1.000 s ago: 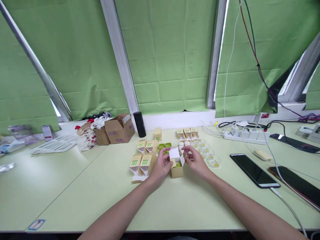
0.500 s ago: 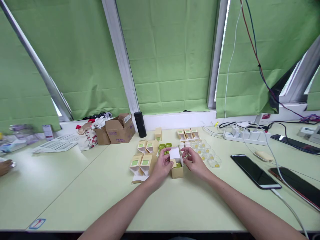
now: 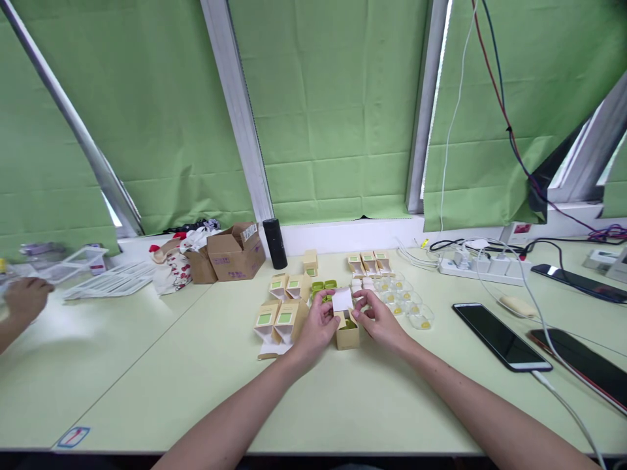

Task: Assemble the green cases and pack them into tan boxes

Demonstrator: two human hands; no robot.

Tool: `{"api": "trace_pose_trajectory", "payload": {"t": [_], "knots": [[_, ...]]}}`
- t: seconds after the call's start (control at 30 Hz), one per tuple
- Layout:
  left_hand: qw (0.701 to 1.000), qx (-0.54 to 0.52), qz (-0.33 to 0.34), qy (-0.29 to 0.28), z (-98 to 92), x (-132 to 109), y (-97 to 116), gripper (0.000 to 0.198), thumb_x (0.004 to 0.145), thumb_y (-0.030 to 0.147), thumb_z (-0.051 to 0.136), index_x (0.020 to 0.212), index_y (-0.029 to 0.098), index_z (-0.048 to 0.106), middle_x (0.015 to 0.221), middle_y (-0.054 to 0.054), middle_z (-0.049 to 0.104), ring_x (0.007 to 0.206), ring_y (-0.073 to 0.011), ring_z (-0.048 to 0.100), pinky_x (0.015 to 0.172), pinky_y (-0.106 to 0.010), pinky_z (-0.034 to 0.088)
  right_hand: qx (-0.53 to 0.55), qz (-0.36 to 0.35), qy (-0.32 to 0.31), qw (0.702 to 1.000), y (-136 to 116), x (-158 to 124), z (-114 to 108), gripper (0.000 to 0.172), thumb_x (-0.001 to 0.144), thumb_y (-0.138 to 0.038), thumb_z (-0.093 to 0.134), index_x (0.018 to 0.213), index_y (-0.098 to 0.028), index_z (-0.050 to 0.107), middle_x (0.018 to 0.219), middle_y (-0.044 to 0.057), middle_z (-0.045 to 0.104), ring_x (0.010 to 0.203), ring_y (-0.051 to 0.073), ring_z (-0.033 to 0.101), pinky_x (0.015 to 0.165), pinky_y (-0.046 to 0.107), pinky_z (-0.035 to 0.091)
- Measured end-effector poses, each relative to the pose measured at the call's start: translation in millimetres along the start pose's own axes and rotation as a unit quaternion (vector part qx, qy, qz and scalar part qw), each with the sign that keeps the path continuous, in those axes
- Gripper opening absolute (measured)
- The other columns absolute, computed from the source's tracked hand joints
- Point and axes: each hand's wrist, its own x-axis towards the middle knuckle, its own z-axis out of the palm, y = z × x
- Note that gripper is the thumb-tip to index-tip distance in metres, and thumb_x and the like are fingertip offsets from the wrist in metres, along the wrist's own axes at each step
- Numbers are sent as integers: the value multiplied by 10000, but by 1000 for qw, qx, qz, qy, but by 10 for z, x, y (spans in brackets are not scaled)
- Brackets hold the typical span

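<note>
A small kraft cardboard box [image 3: 347, 339] stands upright on the table with its white-lined lid [image 3: 342, 300] raised and something green inside. My left hand [image 3: 321, 321] grips the box's left side, thumb at the left flap. My right hand [image 3: 376, 316] is closed at the right flap, thumb and fingertips on its edge. Just behind the box sit green square containers [image 3: 324, 285], partly hidden by my left hand. White round pieces [image 3: 362, 283] and clear plastic cups with yellow bits [image 3: 406, 300] lie beyond my right hand. Several open kraft boxes [image 3: 281, 320] stand left of my left hand.
More open kraft boxes [image 3: 369, 263] and a stack [image 3: 310, 262] stand further back. A black cylinder [image 3: 275, 244] and a brown carton [image 3: 236, 252] are by the wall. Phones [image 3: 502, 336] with cables and a power strip [image 3: 482, 266] lie right. Another person's hand [image 3: 27, 297] is far left.
My right hand's fingers have moved in, folding the box's right flap inward. My left hand stays in place. The other person's hand has come further into view with a white frame near it.
</note>
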Motion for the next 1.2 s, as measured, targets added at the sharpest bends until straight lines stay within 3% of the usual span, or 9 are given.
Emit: {"api": "trace_pose_trajectory", "payload": {"t": [0.63, 0.93, 1.07, 1.2], "knots": [[1000, 1, 5, -1, 42, -26, 52, 597, 847, 307, 803, 1319, 238, 445, 1182, -116, 748, 1123, -272, 730, 1005, -391, 513, -2, 18, -23, 1000, -19, 20, 4, 432, 835, -425, 694, 1207, -254, 558, 954, -9, 627, 567, 114, 518, 515, 251, 378], [1000, -6, 14, -10, 19, -18, 14, 583, 874, 294, 785, 1285, 260, 373, 1197, -107, 764, 1055, -239, 740, 923, -348, 505, 12, 26, -16, 999, 1, 42, 44, 418, 824, -388, 676, 1202, -248, 567, 959, -8, 617, 553, 103, 502, 501, 244, 358], [1000, 5, 6, -8, 10, -29, 24, 586, 884, 334, 778, 1280, 273, 350, 1097, -72, 771, 917, -215, 737, 829, -323, 498, 16, 29, -15, 999, 3, 38, 44, 431, 812, -401, 666, 1202, -252, 559, 974, -15, 591, 541, 93, 480, 499, 249, 346], [999, 34, 6, -4, 4, -35, 36, 485, 880, 315, 765, 1229, 256, 433, 936, -17, 735, 861, -196, 708, 786, -296, 490, 11, 23, -14, 1000, 10, 42, 38, 429, 814, -404, 658, 1201, -248, 561, 975, -16, 581, 558, 96, 483, 516, 255, 344]]}}
